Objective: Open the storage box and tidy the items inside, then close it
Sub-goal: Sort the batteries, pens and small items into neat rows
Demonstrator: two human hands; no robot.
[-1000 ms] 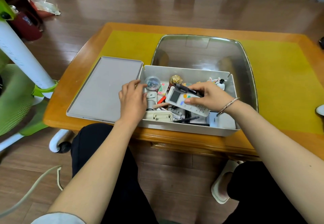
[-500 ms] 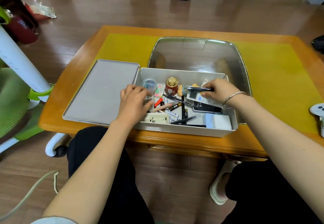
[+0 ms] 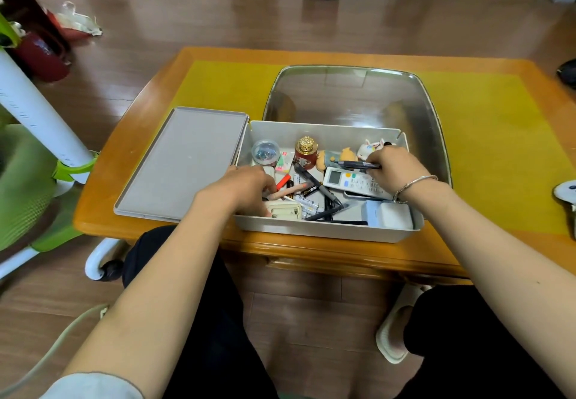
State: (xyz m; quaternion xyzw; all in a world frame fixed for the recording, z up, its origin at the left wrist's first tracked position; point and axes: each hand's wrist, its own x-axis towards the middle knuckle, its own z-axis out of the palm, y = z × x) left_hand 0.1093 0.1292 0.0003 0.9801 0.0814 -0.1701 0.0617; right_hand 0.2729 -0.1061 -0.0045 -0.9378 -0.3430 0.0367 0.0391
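One open storage box (image 3: 327,227) sat on the table's near edge, its one lid (image 3: 184,161) lying just left. Inside the box, the right hand (image 3: 392,164) pinched one dark pen (image 3: 358,164) above one white remote (image 3: 349,181); the left hand (image 3: 246,186) reached among clutter, its grip hidden.

Wooden table (image 3: 149,86) bears yellow mat (image 3: 486,136), lid (image 3: 184,164), storage box (image 3: 327,230).

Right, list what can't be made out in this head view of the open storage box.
- Left hand: its fingertips curl down among the clutter, so what its grip touches or holds is hidden by the hand itself.
- Remote control: its right end is covered by the right hand, which pinches a dark pen.
- Small labelled items by the black pens: print too small to read.
- White object on the table: cut off by the right edge.
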